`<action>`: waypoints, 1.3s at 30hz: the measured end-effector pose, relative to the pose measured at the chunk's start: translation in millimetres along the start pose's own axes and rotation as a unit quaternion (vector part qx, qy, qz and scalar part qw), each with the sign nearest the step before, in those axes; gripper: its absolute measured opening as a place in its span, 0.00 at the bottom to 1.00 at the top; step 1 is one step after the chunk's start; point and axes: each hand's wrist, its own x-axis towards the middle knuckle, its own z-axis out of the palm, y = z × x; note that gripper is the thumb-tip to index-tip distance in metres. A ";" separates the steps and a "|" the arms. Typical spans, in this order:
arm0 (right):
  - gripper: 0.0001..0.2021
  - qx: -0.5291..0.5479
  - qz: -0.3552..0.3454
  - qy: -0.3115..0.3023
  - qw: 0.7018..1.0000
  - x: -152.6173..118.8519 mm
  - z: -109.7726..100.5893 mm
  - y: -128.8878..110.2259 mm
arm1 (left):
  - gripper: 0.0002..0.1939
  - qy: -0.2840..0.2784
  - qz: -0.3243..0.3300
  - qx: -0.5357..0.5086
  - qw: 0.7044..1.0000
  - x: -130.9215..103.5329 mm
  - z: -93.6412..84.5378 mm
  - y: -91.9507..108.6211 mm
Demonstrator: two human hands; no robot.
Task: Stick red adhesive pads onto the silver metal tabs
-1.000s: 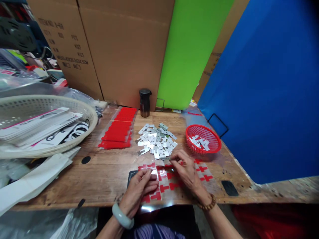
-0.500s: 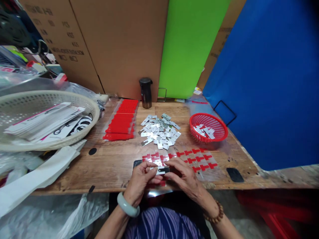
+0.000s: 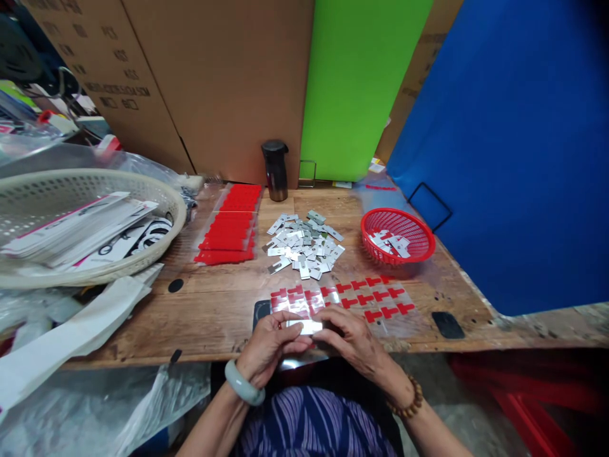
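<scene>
A second ago the right hand (image 3: 354, 339) was out at the near edge of the heap of metal pieces (image 3: 307, 244); now it is back by the left hand (image 3: 269, 343), and one metal plate (image 3: 309, 327) lies between them, over the near part of a clear sheet (image 3: 366, 298) with red T-shaped pieces. Half a second ago a dark slot showed in the plate; now its face gleams white and no slot can be made out, so its angle or upper side seems different. The grip of each hand is clamped on it, left fingertips at one end, right at the other, which suggests close two-handed handling. On the wooden surface (image 3: 214, 317) stand a red basket (image 3: 423, 238) holding similar pieces, a stack of red sheets (image 3: 231, 225) and a dark bottle (image 3: 276, 171). A pale basket (image 3: 174, 219) of cards (image 3: 71, 235) is at left; cardboard (image 3: 228, 82), a green panel (image 3: 366, 82) and a blue panel (image 3: 514, 158) wall in the far side and right.
</scene>
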 end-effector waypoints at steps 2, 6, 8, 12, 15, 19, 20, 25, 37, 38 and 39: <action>0.10 0.008 0.005 0.002 1.000 0.1 1.4 3.4 | 0.08 0.011 0.002 0.000 1.000 0.6 0.0 -0.8; 0.17 0.010 0.058 0.050 0.997 3.3 -2.3 11.6 | 0.08 0.061 0.033 0.006 0.998 4.3 -4.8 -1.4; 0.10 -0.024 0.083 0.105 0.991 5.7 -5.9 15.4 | 0.09 0.084 0.061 -0.004 0.995 7.3 -9.8 -0.6; 0.06 -0.086 0.090 0.151 0.981 10.7 -7.5 20.9 | 0.10 0.102 0.104 -0.015 0.989 12.9 -15.8 2.0; 0.07 -0.104 0.084 0.135 0.982 15.8 -1.3 22.8 | 0.10 0.104 0.116 -0.025 0.988 15.8 -12.3 3.5; 0.08 -0.128 0.073 0.120 0.982 24.5 8.7 23.0 | 0.12 0.104 0.125 -0.044 0.986 21.1 -4.1 4.3; 0.07 -0.139 0.079 0.116 0.980 26.7 10.2 22.5 | 0.12 0.104 0.127 -0.045 0.985 23.0 -2.9 4.3; 0.06 -0.178 0.107 0.095 0.974 35.8 9.0 19.7 | 0.12 0.101 0.140 -0.034 0.984 32.0 -2.9 2.1; 0.09 -0.135 0.050 0.179 0.973 24.2 23.6 16.6 | 0.12 0.105 0.146 -0.020 0.984 33.9 -4.2 0.0; 0.09 -0.132 0.054 0.181 0.973 23.6 24.5 15.9 | 0.12 0.108 0.145 -0.020 0.983 33.9 -3.8 0.1; 0.09 -0.137 0.064 0.182 0.972 23.8 24.9 15.2 | 0.12 0.110 0.144 -0.018 0.983 33.8 -3.5 0.1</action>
